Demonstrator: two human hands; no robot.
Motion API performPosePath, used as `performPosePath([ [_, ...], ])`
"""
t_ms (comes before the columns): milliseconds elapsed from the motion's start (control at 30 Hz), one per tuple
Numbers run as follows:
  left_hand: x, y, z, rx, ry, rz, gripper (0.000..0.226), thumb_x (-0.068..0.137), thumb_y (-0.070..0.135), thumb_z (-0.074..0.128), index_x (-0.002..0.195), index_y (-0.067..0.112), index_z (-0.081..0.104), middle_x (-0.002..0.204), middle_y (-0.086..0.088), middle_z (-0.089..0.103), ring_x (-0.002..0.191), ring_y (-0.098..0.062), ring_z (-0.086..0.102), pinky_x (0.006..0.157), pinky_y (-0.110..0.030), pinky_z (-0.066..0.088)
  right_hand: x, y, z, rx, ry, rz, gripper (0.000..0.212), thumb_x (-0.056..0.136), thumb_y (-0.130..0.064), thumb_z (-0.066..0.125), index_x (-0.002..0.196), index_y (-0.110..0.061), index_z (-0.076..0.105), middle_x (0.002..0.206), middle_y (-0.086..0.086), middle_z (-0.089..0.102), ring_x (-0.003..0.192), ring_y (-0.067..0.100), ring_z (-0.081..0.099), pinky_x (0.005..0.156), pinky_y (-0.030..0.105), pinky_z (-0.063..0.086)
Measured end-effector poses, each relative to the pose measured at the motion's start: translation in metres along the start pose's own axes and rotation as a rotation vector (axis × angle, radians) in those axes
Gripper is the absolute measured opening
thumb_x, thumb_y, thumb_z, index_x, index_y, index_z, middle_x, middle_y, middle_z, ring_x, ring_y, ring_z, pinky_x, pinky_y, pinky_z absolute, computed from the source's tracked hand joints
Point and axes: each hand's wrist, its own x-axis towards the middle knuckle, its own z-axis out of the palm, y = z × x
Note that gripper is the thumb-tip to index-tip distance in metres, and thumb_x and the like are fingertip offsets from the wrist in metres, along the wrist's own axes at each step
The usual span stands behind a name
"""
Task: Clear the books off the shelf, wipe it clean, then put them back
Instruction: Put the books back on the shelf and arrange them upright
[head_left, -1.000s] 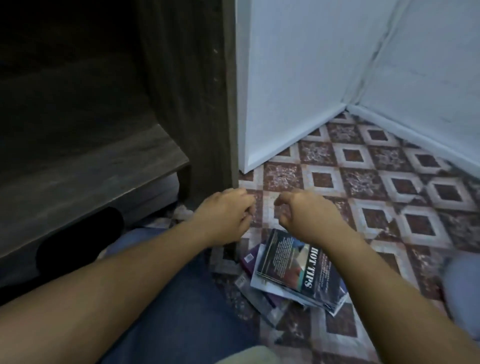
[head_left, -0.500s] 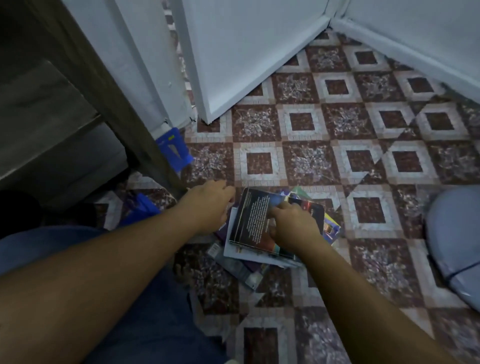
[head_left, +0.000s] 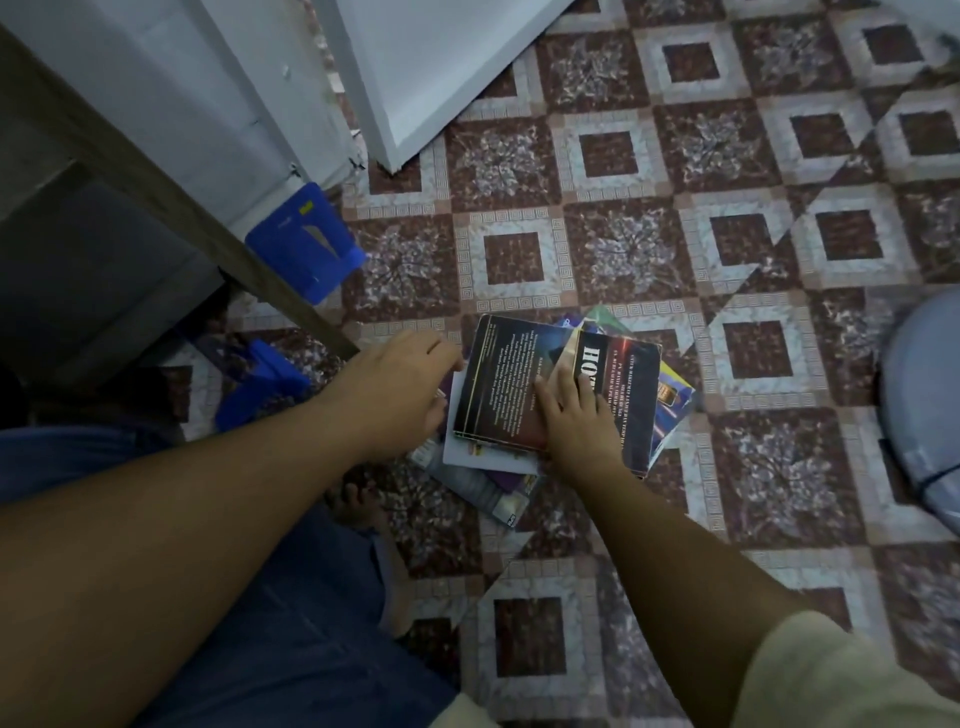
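**A:** Where are the books (head_left: 524, 457)?

**B:** Off the shelf (head_left: 156, 171). They lie in a loose, fanned pile on the floor (head_left: 753, 467), just right of the shelf's side panel.

**A:** Why are both hands on them?

**B:** I'd judge the person is squaring the pile to lift it. The right hand (head_left: 576, 421) lies flat on the top book (head_left: 498, 384), its fingers (head_left: 582, 387) spread and pressing down, which would stop the slick covers from sliding. The left hand (head_left: 400, 389) is at the pile's left edge with its fingers (head_left: 441, 353) bent toward it. Whether they pinch anything I cannot tell, because the back of the hand hides them.

**A:** Any writing?

**B:** A dark cover shows big white letters, "HO", and the rest sits under the right hand. There are columns of small white print beside it and on the left cover, too fine to read. A blue card (head_left: 306, 239) leans at the foot of the shelf, far left of the pile, and its yellow mark is unreadable.

**A:** How far along is the task?

**B:** Clearing looks done. Whether the shelf is wiped does not show.
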Motion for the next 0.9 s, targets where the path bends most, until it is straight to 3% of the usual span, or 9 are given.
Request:
performPosePath([
  [167, 0.001, -0.001, 0.000, -0.013, -0.027, -0.013, 0.034, 0.092, 0.028, 0.055, 0.125, 0.024, 0.046, 0.123, 0.005, 0.047, 0.113, -0.014, 0.043, 0.091, -0.028, 0.038, 0.002, 0.001, 0.006, -0.011, 0.021, -0.027, 0.101, 0.089, -0.020, 0.064, 0.151, -0.013, -0.015, 0.157, 0.025, -0.013, 0.145, 0.044, 0.001, 0.117, 0.051, 0.018],
  [400, 0.001, -0.001, -0.002, -0.026, -0.134, -0.073, 0.030, 0.092, 0.030, 0.056, 0.121, 0.026, 0.047, 0.119, 0.005, 0.050, 0.111, -0.015, 0.045, 0.089, -0.029, 0.041, -0.003, -0.017, 0.012, -0.048, 0.041, -0.064, 0.077, 0.097, -0.008, 0.051, 0.151, -0.003, -0.003, 0.147, 0.044, -0.008, 0.136, 0.059, 0.019, 0.105, 0.058, 0.035],
  [600, -0.005, -0.001, -0.004, -0.085, -0.204, -0.130, 0.026, 0.093, 0.030, 0.055, 0.116, 0.030, 0.045, 0.114, 0.006, 0.051, 0.101, -0.015, 0.050, 0.083, -0.034, 0.047, -0.003, -0.018, -0.002, -0.011, 0.057, -0.048, 0.067, 0.092, -0.013, 0.054, 0.146, -0.007, 0.013, 0.146, 0.045, -0.011, 0.130, 0.057, 0.032, 0.098, 0.056, 0.043],
  [700, -0.008, -0.003, -0.006, -0.093, -0.230, -0.150, 0.026, 0.093, 0.030, 0.054, 0.117, 0.030, 0.044, 0.114, 0.005, 0.052, 0.097, -0.016, 0.050, 0.080, -0.033, 0.047, -0.004, -0.013, -0.012, 0.001, 0.003, -0.077, 0.066, 0.092, -0.015, 0.054, 0.146, -0.013, 0.015, 0.150, 0.037, 0.009, 0.127, 0.051, 0.039, 0.090, 0.050, 0.050],
  [800, -0.012, -0.002, -0.013, -0.124, -0.204, -0.172, 0.031, 0.093, 0.029, 0.054, 0.123, 0.027, 0.045, 0.119, 0.003, 0.052, 0.101, -0.018, 0.052, 0.084, -0.036, 0.049, -0.004, -0.011, -0.035, 0.017, -0.044, -0.089, 0.048, 0.091, -0.011, 0.053, 0.135, -0.010, 0.032, 0.136, 0.027, 0.040, 0.105, 0.041, 0.057, 0.076, 0.043, 0.053],
  [900, -0.017, 0.002, -0.021, -0.131, -0.155, -0.175, 0.036, 0.093, 0.028, 0.055, 0.127, 0.025, 0.044, 0.122, 0.004, 0.049, 0.108, -0.018, 0.051, 0.088, -0.037, 0.049, -0.006, -0.011, -0.078, 0.004, -0.055, -0.079, 0.035, 0.090, -0.005, 0.051, 0.124, -0.009, 0.046, 0.128, 0.023, 0.048, 0.096, 0.036, 0.061, 0.075, 0.042, 0.054],
])
